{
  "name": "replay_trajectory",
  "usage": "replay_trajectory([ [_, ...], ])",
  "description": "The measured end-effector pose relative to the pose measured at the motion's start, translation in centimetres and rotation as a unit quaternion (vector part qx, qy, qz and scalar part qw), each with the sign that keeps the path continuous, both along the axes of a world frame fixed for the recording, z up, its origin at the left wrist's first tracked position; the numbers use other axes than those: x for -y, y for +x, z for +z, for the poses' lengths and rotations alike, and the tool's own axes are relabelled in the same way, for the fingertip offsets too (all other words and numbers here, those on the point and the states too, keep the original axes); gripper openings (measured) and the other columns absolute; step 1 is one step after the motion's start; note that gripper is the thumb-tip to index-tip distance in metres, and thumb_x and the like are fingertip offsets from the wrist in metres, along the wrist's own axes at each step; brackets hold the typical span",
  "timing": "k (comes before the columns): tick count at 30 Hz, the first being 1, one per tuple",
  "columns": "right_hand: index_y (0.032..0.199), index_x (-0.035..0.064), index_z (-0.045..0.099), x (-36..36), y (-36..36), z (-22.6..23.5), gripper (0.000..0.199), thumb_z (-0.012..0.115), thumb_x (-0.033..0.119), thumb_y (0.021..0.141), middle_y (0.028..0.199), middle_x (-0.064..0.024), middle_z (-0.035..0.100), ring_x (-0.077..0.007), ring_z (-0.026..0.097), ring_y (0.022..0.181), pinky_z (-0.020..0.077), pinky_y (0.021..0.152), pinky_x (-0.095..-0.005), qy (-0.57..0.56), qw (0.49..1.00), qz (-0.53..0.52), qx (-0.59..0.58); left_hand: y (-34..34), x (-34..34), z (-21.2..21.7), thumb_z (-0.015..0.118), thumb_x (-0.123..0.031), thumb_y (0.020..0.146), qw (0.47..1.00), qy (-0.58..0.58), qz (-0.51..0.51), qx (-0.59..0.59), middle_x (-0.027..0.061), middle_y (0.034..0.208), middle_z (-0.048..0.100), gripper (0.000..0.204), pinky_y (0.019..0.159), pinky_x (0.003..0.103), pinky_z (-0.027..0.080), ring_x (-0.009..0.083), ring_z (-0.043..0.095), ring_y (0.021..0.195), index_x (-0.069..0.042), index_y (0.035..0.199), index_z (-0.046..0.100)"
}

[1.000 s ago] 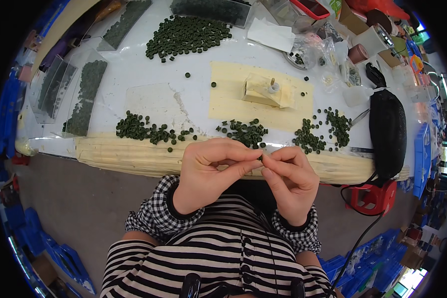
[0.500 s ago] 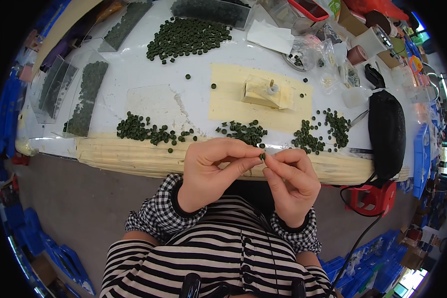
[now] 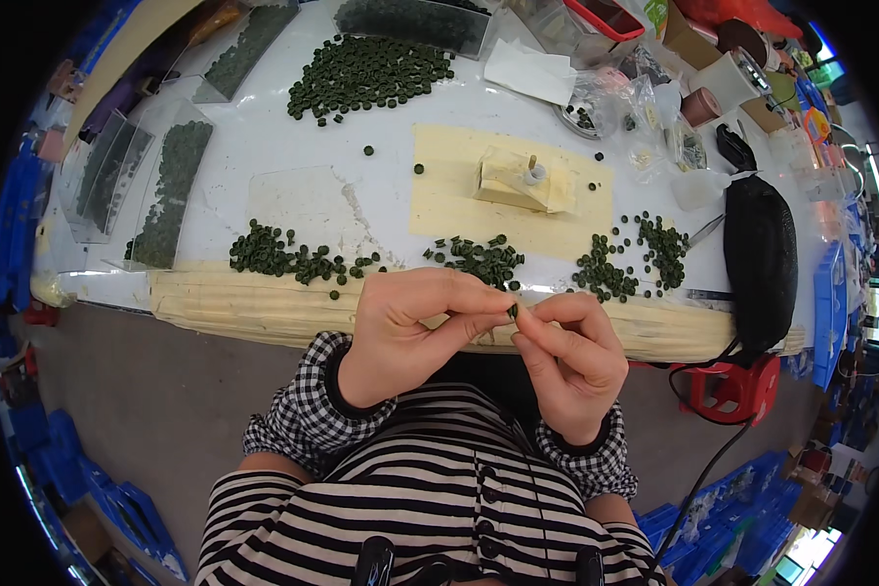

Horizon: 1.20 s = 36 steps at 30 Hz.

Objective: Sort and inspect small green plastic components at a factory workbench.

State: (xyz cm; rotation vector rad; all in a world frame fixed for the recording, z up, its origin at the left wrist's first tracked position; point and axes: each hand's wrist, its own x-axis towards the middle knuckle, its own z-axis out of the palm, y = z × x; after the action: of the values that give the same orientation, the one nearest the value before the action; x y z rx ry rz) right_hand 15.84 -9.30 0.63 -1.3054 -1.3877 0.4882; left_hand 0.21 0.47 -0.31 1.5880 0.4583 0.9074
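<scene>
2 hands meet in front of the person's chest, just below the near table edge [image 3: 264,311]. The left hand [image 3: 410,332] and the right hand [image 3: 568,356] pinch 1 small dark green ring [image 3: 513,311] between thumb and forefinger tips; the other fingers of both hands curl in loosely. Both wrists, in checked cuffs, angle inward so the fingertips touch over the ring.

On the white table lie 4 loose heaps of the same green rings: 1 large far heap [image 3: 366,73], 1 near left [image 3: 283,256], 1 near centre [image 3: 479,259], 1 near right [image 3: 635,259], the last 2 on a cream sheet [image 3: 449,195]. 1 small cream block with a peg [image 3: 523,181] stands on that sheet. 1 black pouch [image 3: 760,259] lies at the right, and clear trays of rings [image 3: 166,190] stand at the left
</scene>
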Motion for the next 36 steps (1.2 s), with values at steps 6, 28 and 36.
replay_trajectory([
  [6, 0.102, 0.0033, 0.071, 0.1, -0.1, -0.2, 0.029, 0.07, -0.008, 0.074, 0.087, -0.0087, 0.062, -0.0161, 0.059, 0.075, 0.0466, 0.063, -0.0232, 0.01, 1.0, -0.016, 0.002, 0.0, 0.3, 0.0, 0.067, 0.003, 0.082, 0.994, -0.109, -0.018, 0.02, 0.0105, 0.085, 0.068, 0.017, 0.067, 0.021, 0.052, 0.0108, 0.065, 0.077, 0.001, 0.099, 0.069],
  [28, 0.102, 0.0034, 0.071, 0.2, -0.2, -0.5, 0.032, 0.072, -0.009, 0.073, 0.087, -0.0078, 0.063, -0.0164, 0.06, 0.073, 0.0481, 0.062, -0.0235, 0.039, 0.998, -0.001, 0.043, -0.5, 0.6, -0.1, 0.064, 0.006, 0.082, 0.998, -0.058, -0.014, 0.014, 0.0118, 0.088, 0.069, 0.016, 0.068, 0.022, 0.053, 0.0137, 0.067, 0.078, 0.001, 0.096, 0.07],
  [36, 0.102, 0.0039, 0.071, 0.1, -0.6, -0.5, 0.032, 0.072, -0.007, 0.072, 0.088, -0.0079, 0.064, -0.0166, 0.06, 0.073, 0.0477, 0.062, -0.0237, 0.041, 0.998, -0.003, 0.047, -1.0, 0.8, 0.0, 0.064, 0.003, 0.085, 0.992, -0.115, -0.028, 0.037, 0.0114, 0.089, 0.068, 0.014, 0.072, 0.022, 0.054, 0.0129, 0.066, 0.081, 0.003, 0.098, 0.068],
])
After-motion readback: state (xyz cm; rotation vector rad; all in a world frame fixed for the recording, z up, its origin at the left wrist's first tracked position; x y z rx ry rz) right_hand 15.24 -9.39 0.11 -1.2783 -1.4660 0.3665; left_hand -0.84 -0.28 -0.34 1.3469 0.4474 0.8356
